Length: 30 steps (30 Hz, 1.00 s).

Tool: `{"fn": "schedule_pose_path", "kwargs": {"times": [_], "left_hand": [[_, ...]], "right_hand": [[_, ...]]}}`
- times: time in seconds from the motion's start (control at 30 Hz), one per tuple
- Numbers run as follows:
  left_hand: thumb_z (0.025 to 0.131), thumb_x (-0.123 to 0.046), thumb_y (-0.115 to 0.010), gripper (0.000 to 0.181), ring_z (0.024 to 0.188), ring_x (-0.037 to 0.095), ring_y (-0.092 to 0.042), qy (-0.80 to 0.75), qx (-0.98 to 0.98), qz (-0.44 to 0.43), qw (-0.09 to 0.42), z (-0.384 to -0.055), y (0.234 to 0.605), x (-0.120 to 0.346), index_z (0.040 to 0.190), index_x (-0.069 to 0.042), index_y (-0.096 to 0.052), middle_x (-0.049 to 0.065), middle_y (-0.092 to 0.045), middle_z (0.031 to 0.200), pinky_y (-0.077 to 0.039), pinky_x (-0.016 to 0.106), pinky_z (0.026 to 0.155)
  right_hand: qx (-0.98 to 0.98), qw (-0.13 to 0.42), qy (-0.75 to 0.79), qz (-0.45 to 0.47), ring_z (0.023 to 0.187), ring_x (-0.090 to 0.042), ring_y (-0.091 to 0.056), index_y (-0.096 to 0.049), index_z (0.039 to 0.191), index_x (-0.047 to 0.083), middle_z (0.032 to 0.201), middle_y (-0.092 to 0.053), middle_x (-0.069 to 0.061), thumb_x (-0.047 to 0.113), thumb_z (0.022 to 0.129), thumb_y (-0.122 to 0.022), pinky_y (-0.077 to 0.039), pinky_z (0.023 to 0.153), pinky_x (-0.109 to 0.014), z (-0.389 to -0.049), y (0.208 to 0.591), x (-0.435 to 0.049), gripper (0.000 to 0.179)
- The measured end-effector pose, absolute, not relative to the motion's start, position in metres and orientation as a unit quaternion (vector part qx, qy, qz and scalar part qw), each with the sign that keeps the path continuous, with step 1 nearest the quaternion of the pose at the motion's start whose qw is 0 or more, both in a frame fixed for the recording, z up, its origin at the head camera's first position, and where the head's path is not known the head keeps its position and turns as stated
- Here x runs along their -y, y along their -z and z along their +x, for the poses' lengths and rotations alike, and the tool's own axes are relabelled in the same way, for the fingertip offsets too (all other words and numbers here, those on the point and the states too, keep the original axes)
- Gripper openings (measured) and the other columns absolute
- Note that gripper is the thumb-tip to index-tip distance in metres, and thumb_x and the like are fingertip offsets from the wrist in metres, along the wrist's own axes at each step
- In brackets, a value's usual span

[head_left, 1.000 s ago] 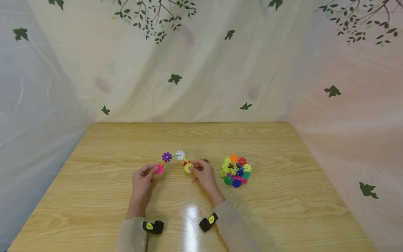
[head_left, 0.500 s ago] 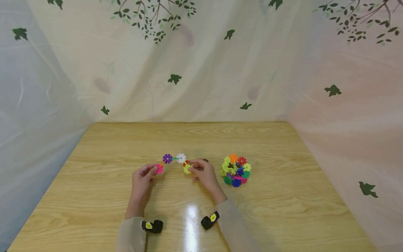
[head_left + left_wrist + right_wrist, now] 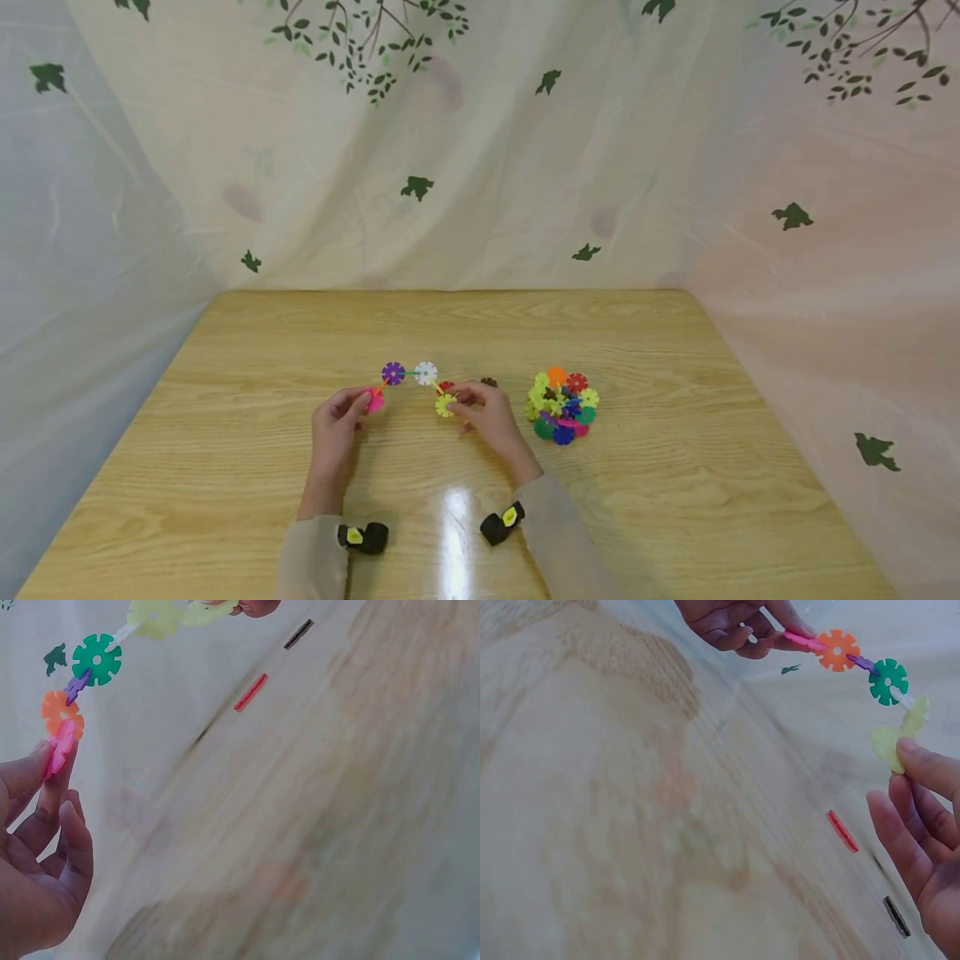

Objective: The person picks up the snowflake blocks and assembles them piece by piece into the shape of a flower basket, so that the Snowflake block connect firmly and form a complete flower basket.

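Observation:
A curved chain of slotted flower-shaped plastic discs spans my two hands, off the table. My left hand [image 3: 335, 425] pinches the pink disc [image 3: 62, 748] at one end between thumb and fingers. From there the chain runs through an orange disc [image 3: 838, 650], a purple disc [image 3: 393, 373], a green disc [image 3: 97, 659] and a white disc [image 3: 426, 373] to yellow discs at the other end. With thumb and fingertip, my right hand [image 3: 491, 421] pinches the end yellow disc [image 3: 887, 748]. Its other fingers are loosely bent below.
A loose red disc [image 3: 843, 831] and a dark brown disc [image 3: 896, 916] lie on the wooden table [image 3: 675, 500] behind my right hand. To its right stands a cluster of joined multicoloured discs [image 3: 562, 408]. A printed cloth [image 3: 480, 167] hangs around the table.
The left hand and the pink end have shifted slightly left. The chain's middle dipped nearer, then rose back and a little left. Both hands keep their pinch.

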<state>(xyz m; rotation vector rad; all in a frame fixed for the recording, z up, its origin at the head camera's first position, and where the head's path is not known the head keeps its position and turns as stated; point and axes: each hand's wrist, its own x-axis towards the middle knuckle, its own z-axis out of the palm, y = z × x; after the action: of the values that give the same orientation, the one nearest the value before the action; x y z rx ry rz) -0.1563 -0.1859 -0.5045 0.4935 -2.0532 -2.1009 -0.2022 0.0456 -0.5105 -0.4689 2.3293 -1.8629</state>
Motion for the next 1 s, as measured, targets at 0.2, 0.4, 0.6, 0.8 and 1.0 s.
{"fn": "schedule_pose_path", "kwargs": {"times": [0.2, 0.4, 0.6, 0.8, 1.0], "left_hand": [[0.095, -0.023, -0.062, 0.019, 0.075, 0.006, -0.054, 0.704, 0.686, 0.159, 0.09, -0.1559, 0.5069, 0.1865, 0.103, -0.008, -0.07, -0.014, -0.063, 0.078, -0.048, 0.02, 0.058], [0.096, -0.025, -0.061, 0.026, 0.076, 0.005, -0.053, 0.697, 0.696, 0.148, 0.085, -0.1551, 0.5071, 0.1865, 0.109, -0.004, -0.068, -0.015, -0.063, 0.082, -0.049, 0.019, 0.06], [0.097, -0.025, -0.06, 0.022, 0.08, 0.007, -0.052, 0.701, 0.694, 0.148, 0.067, -0.1546, 0.507, 0.1866, 0.107, -0.008, -0.069, -0.014, -0.062, 0.085, -0.049, 0.02, 0.063], [0.098, -0.024, -0.058, 0.024, 0.081, 0.007, -0.054, 0.698, 0.701, 0.132, 0.055, -0.1527, 0.5059, 0.1852, 0.11, -0.005, -0.067, -0.015, -0.063, 0.086, -0.051, 0.021, 0.065], [0.099, -0.02, -0.055, 0.029, 0.082, 0.005, -0.056, 0.713, 0.692, 0.11, 0.029, -0.1521, 0.5061, 0.1834, 0.119, 0.001, -0.061, -0.014, -0.062, 0.089, -0.056, 0.022, 0.068]], "right_hand": [[-0.764, 0.061, 0.624, -0.155, 0.079, -0.008, -0.058, -0.068, 0.109, 0.0, 0.092, -0.061, -0.016, 0.005, 0.087, -0.07, -0.06, 0.055, -0.031, -0.2027, 0.5116, -0.0456, 0.023], [-0.765, 0.062, 0.623, -0.155, 0.079, -0.007, -0.058, -0.069, 0.109, 0.0, 0.091, -0.061, -0.015, 0.004, 0.087, -0.07, -0.06, 0.054, -0.03, -0.2021, 0.5111, -0.046, 0.023], [-0.767, 0.062, 0.62, -0.155, 0.079, -0.009, -0.058, -0.069, 0.109, 0.001, 0.092, -0.061, -0.017, 0.004, 0.087, -0.069, -0.06, 0.055, -0.03, -0.2016, 0.5117, -0.0465, 0.022], [-0.766, 0.057, 0.622, -0.155, 0.08, -0.011, -0.057, -0.068, 0.11, 0.0, 0.097, -0.061, -0.02, 0.006, 0.089, -0.067, -0.061, 0.056, -0.033, -0.2021, 0.5135, -0.0477, 0.022], [-0.76, 0.072, 0.628, -0.151, 0.082, -0.009, -0.055, -0.067, 0.112, -0.002, 0.1, -0.06, -0.02, 0.005, 0.091, -0.066, -0.061, 0.06, -0.04, -0.2038, 0.5137, -0.0506, 0.022]]}}
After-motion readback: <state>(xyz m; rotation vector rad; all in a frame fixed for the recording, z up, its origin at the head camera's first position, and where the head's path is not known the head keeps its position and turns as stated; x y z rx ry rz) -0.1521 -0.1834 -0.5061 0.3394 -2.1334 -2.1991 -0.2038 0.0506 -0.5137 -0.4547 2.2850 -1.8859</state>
